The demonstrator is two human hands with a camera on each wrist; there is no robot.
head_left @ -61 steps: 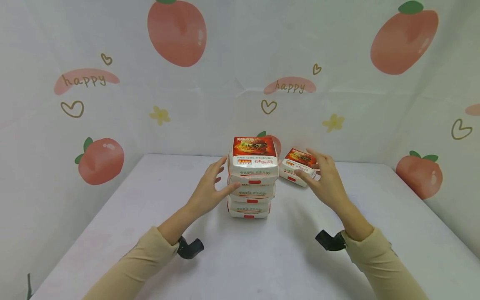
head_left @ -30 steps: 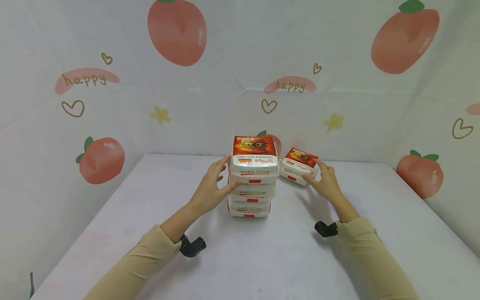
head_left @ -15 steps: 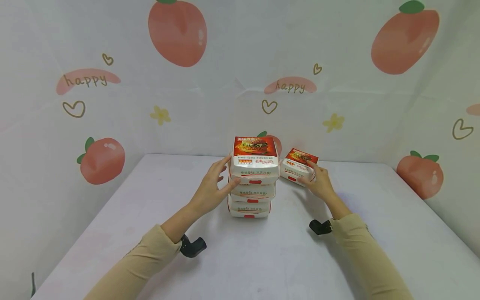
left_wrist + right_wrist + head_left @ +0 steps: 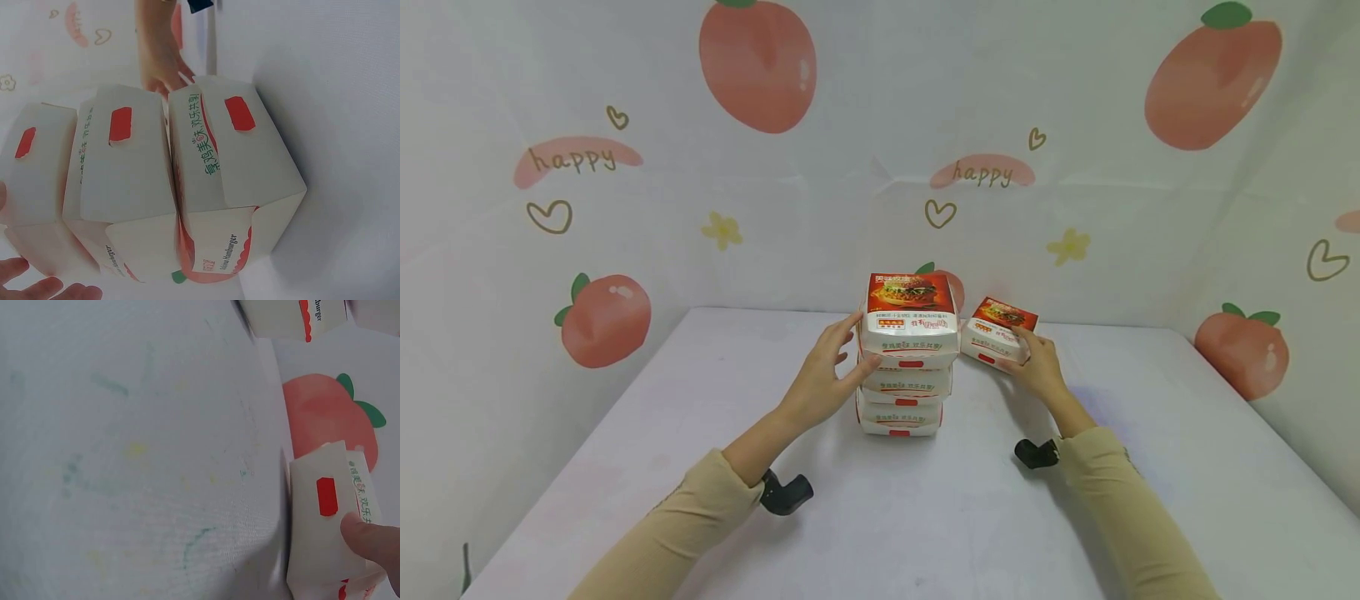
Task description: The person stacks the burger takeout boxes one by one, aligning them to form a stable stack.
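Observation:
Three white hamburger boxes with red burger-printed lids stand stacked near the middle of the table. My left hand (image 4: 822, 375) rests against the left side of the top box (image 4: 912, 333), thumb at its front corner and fingers fairly straight. In the left wrist view its fingertips (image 4: 37, 289) show beside the top box, over the middle box (image 4: 128, 162) and bottom box (image 4: 250, 150). Right of the stack, my right hand (image 4: 1039, 367) grips another hamburger box (image 4: 988, 340). The right thumb (image 4: 370, 534) presses its front face; the other fingers curl round its right side, partly hidden.
A white cloth-covered table (image 4: 880, 517) meets a white backdrop (image 4: 820, 225) printed with peaches, hearts and flowers. The gripped box sits at the table's back, close beside the stack. Black wrist cameras (image 4: 788, 493) hang under both forearms.
My right hand has come down and leftward onto the separate hamburger box and closed round its right side. The stack and my left hand have stayed nearly still.

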